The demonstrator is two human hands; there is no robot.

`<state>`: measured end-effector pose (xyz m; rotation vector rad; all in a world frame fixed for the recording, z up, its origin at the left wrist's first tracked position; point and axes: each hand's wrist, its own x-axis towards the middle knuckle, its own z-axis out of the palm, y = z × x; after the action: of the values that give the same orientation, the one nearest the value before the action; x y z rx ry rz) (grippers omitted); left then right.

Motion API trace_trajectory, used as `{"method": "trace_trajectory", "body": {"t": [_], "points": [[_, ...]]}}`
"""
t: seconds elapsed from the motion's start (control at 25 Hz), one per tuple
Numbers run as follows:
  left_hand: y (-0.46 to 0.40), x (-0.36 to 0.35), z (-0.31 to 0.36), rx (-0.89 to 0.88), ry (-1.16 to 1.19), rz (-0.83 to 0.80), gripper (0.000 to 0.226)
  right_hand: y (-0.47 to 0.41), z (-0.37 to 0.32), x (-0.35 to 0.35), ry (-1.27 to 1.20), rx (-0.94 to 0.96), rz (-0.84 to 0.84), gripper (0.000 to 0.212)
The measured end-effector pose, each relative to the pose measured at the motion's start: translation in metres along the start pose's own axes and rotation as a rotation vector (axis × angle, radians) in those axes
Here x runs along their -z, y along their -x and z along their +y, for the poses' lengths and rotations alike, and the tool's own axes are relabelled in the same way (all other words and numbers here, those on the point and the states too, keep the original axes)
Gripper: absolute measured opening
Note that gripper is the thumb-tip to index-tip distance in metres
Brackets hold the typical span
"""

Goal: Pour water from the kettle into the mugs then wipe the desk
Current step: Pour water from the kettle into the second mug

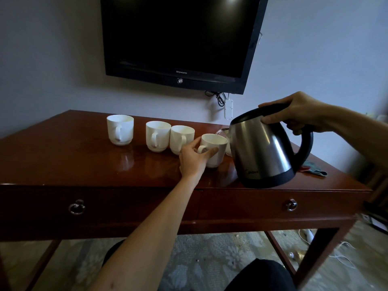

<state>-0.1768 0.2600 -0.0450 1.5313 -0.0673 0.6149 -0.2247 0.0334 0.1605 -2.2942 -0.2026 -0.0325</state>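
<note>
Fifth mug [228, 151] behind kettle [262, 152] (mostly hidden)

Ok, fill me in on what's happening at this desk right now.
A person is pouring water. The right hand grips the steel kettle by its black handle, tilted so its spout is over a white mug. The left hand holds that mug steady on the wooden desk. Three more white mugs stand in a row to its left. A cloth lies behind the kettle.

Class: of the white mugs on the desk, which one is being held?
The rightmost fully visible mug, under the kettle spout. The left hand grips it; the others stand untouched.
</note>
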Motion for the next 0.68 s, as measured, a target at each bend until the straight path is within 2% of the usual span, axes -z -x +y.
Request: {"method": "trace_trajectory", "body": {"t": [0.36, 0.68], "points": [[-0.0003, -0.0004, -0.0003, -0.007, 0.018, -0.007, 0.068, 0.0002, -0.0017, -0.0010, 0.008, 0.004, -0.006, 0.057], [-0.0015, -0.0008, -0.0026, -0.004, 0.008, -0.014, 0.056, -0.0011, -0.0057, -0.0034, 0.028, 0.021, -0.014, 0.057]]}}
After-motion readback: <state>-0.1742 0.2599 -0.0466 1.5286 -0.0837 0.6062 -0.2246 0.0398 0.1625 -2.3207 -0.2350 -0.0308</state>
